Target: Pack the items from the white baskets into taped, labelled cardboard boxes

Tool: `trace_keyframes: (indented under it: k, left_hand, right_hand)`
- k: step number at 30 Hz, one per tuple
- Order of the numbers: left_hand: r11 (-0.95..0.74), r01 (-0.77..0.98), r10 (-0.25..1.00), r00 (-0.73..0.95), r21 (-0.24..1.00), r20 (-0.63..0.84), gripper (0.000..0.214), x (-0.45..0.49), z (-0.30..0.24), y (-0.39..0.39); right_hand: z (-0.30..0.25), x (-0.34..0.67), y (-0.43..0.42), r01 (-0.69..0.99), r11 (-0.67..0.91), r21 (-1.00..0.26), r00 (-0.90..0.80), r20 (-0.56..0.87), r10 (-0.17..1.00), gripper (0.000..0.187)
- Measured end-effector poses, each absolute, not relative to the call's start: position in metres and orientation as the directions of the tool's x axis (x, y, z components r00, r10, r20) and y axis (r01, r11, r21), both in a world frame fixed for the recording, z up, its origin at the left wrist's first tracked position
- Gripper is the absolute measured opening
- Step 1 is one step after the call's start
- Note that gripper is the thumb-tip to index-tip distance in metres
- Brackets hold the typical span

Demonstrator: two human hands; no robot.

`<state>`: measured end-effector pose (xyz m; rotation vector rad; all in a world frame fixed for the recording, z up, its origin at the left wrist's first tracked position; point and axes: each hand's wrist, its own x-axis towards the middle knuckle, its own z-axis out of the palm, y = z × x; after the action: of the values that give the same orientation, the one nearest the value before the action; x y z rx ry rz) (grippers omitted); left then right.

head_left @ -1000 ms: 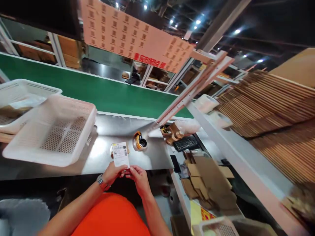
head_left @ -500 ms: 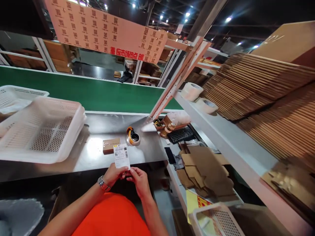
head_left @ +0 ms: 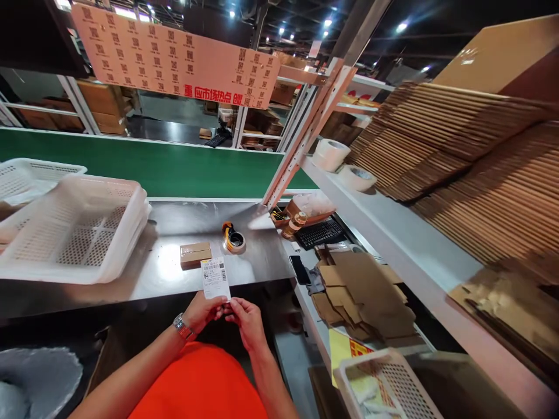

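Note:
A white printed shipping label (head_left: 215, 279) is held up at the front edge of the metal bench. My left hand (head_left: 204, 309), with a watch on its wrist, pinches the label's lower edge. Close beside it, my right hand (head_left: 245, 317) pinches the lower right corner, fingers curled. Just behind the label lies a small brown cardboard box (head_left: 195, 254), taped along its top. To the right of that box sits an orange tape dispenser (head_left: 233, 238) with a roll of clear tape.
Stacked white plastic baskets (head_left: 100, 233) stand on the left of the bench (head_left: 170, 224). At right are a phone (head_left: 299, 270), a keyboard (head_left: 320, 233), flat cardboard pieces (head_left: 362, 291) and a shelf (head_left: 393, 227) with tape rolls (head_left: 332, 154). A green conveyor belt (head_left: 196, 174) runs behind.
The camera view has shifted slightly, so the bench and shelf sit a little differently. Both hands keep their hold on the label.

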<state>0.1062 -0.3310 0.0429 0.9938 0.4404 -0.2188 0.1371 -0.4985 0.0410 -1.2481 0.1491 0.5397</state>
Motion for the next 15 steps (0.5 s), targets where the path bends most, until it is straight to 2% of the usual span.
trace_keyframes:
  k: [15]
  left_hand:
    - [0.548,0.41,-0.032,0.881,0.729,-0.471,0.053,0.086,0.038,-0.372]
  right_hand:
    - [0.038,0.108,-0.537,-0.459,0.252,-0.852,0.882,-0.403,0.245,0.065]
